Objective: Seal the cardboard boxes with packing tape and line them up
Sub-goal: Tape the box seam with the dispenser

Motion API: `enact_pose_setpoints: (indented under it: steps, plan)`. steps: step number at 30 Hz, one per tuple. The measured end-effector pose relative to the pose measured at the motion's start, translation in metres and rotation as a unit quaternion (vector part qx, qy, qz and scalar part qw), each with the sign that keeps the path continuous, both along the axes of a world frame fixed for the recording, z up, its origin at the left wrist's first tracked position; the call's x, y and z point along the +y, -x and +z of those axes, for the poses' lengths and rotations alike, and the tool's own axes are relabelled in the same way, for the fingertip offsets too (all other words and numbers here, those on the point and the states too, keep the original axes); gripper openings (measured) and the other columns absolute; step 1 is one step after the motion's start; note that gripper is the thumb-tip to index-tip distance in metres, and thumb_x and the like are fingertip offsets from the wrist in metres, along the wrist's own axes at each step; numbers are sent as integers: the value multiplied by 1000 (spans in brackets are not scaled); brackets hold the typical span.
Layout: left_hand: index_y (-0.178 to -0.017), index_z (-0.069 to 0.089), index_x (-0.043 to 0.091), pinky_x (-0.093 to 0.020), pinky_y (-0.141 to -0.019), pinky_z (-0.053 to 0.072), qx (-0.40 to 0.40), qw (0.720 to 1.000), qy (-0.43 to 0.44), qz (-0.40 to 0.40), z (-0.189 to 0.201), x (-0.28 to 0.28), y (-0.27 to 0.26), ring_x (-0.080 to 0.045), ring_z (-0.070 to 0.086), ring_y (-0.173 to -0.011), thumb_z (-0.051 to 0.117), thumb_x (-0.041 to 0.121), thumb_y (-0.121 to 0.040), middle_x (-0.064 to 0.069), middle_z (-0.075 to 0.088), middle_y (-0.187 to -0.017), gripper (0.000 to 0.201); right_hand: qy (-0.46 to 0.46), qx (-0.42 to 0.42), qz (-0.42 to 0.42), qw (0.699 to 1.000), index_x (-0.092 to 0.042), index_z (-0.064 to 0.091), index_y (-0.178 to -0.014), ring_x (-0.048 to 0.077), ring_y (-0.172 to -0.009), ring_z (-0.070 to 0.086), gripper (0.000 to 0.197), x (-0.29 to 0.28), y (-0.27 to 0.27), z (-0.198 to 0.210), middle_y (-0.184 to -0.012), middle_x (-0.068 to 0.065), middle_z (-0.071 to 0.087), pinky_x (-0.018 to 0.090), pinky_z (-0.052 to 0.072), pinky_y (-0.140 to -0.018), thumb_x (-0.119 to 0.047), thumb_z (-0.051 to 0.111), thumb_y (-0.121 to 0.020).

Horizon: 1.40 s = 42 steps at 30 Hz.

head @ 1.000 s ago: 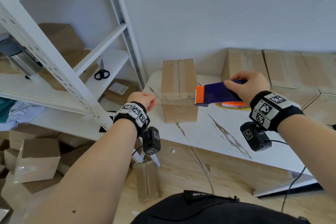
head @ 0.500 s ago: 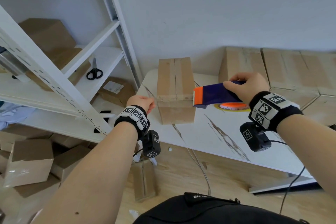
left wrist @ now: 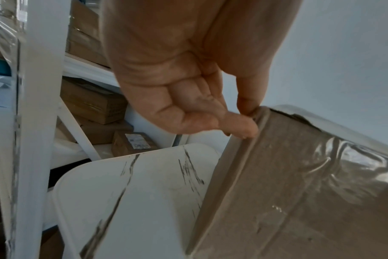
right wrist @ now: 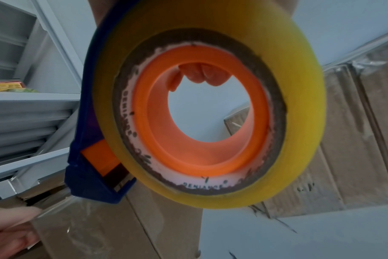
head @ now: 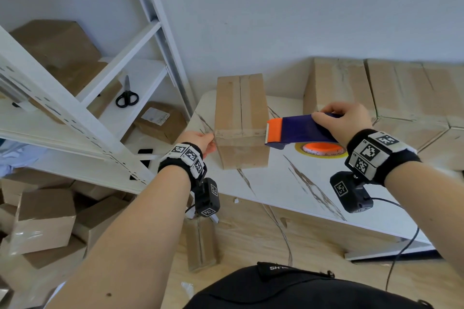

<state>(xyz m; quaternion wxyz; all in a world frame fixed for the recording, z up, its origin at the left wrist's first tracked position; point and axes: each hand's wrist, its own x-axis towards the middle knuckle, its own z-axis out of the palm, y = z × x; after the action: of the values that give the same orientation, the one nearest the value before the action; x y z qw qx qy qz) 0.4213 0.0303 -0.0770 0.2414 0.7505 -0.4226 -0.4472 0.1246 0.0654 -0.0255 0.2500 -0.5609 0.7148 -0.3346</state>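
A tall cardboard box [head: 241, 108] stands on the white marble-look table [head: 288, 188], with a strip of clear tape across the near edge of its top. My left hand [head: 200, 139] is at the box's left near edge. In the left wrist view its thumb and a finger [left wrist: 246, 121] pinch that taped edge of the box [left wrist: 299, 192]. My right hand [head: 344, 120] grips a blue tape dispenser [head: 296, 130] whose orange nose touches the box's right near edge. The yellow tape roll [right wrist: 299, 122] fills the right wrist view, with my fingertips [right wrist: 199, 73] seen through its orange core.
A white metal shelf unit [head: 82, 118] stands at the left, holding scissors [head: 126, 98] and brown boxes. Several sealed boxes [head: 401, 98] line the wall at the back right. More boxes [head: 42, 221] are piled on the floor at the left. A cable [head: 401, 246] hangs off the table's near edge.
My left hand has moved right and now touches the box's left near edge. The dispenser has stayed at the box's right edge. The head view has shifted slightly.
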Motion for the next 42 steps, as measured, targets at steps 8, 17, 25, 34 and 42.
enact_pose_setpoints:
  steps: [8, 17, 25, 34, 42]
  plan:
    - [-72, 60, 11, -38, -85, 53, -164, 984, -38, -61, -2, 4, 0, -26, 68, -81, 55, 50, -89, -10, 71, -84, 42, 0, -14, 3, 1000, -9, 67, -78, 19, -70, 53, 16, -2, 2, -2, -73, 7, 61, 24, 41, -58, -24, 63, -84]
    - [-112, 63, 15, -40, -99, 46, -50, 989, 130, 41, -29, 11, 18, -25, 60, -109, 35, 18, -99, -8, 63, -122, 31, -7, -26, 16, 999, -18, 63, -74, 15, -69, 54, 14, -5, 3, -8, -70, -2, 59, 23, 41, -57, -28, 62, -84]
    - [-146, 31, 13, -40, -119, 13, -353, 884, 227, -205, -11, 31, 44, -19, 24, -142, 21, 34, -102, -5, 31, -152, 50, -7, -36, 21, 999, -16, 63, -77, 10, -65, 52, 13, -5, 2, -11, -69, -2, 58, 22, 39, -55, -26, 61, -85]
    - [-151, 11, 14, -38, -119, -1, -424, 824, 191, -323, -13, 43, 69, -13, 6, -146, 17, 41, -101, -1, 9, -159, 57, -11, -37, 27, 999, -15, 64, -79, 17, -70, 54, 15, -8, 5, -13, -71, -1, 59, 24, 41, -58, -28, 61, -85]
    - [-151, 15, 15, -33, -117, 4, -365, 835, 225, -344, -9, 39, 92, -15, 14, -145, 36, 31, -100, -1, 12, -159, 58, -21, -46, 26, 998, -17, 64, -80, 21, -76, 59, 15, -8, 7, -16, -76, 1, 63, 27, 45, -62, -31, 60, -85]
